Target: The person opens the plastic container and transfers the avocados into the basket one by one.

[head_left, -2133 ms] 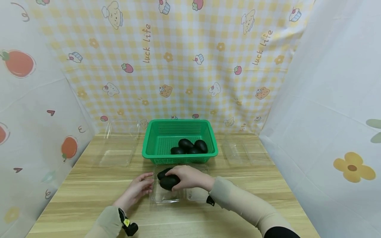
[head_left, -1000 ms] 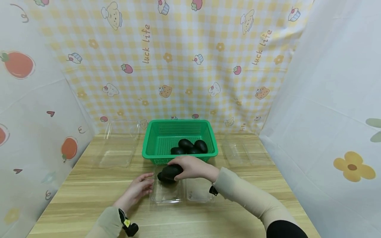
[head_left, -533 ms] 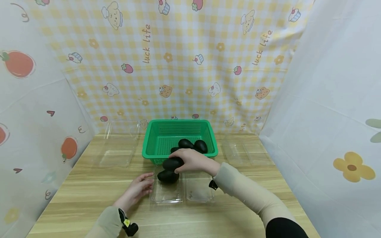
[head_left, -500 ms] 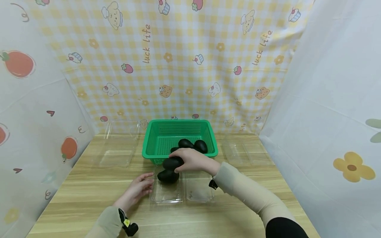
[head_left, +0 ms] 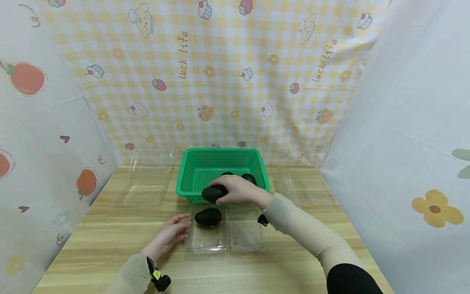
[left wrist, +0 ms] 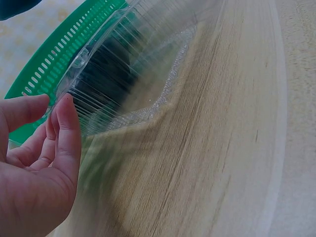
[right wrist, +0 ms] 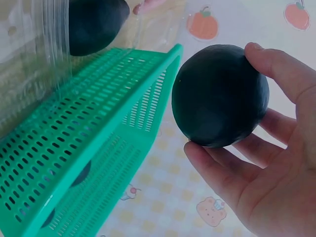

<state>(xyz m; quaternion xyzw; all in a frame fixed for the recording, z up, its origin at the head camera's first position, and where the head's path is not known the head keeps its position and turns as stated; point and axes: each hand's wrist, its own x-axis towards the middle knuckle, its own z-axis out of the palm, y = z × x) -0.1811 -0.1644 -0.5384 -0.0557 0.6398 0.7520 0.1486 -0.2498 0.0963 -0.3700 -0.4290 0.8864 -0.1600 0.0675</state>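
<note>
My right hand (head_left: 240,191) grips a dark avocado (head_left: 214,193) in front of the green basket's near rim, overlapping it in the head view. The right wrist view shows thumb and fingers curled round that avocado (right wrist: 219,96). A second avocado (head_left: 208,217) lies in the left half of a hinged clear plastic container (head_left: 205,243) on the table. At the container's left edge is my left hand (head_left: 168,235); in the left wrist view its thumb and fingers pinch the clear rim. More avocados (head_left: 249,178) lie in the green basket (head_left: 222,152), partly hidden by my right hand.
Another clear container (head_left: 141,195) stands open at the back left. A further clear container (head_left: 293,190) lies at the back right. The container's right half (head_left: 246,237) holds no avocado. Behind the wooden table (head_left: 293,261) hangs a patterned cloth (head_left: 235,94).
My right hand has carried its avocado up and away from the one in the container, back toward the basket's near rim. My left hand has stayed at the container's left edge.
</note>
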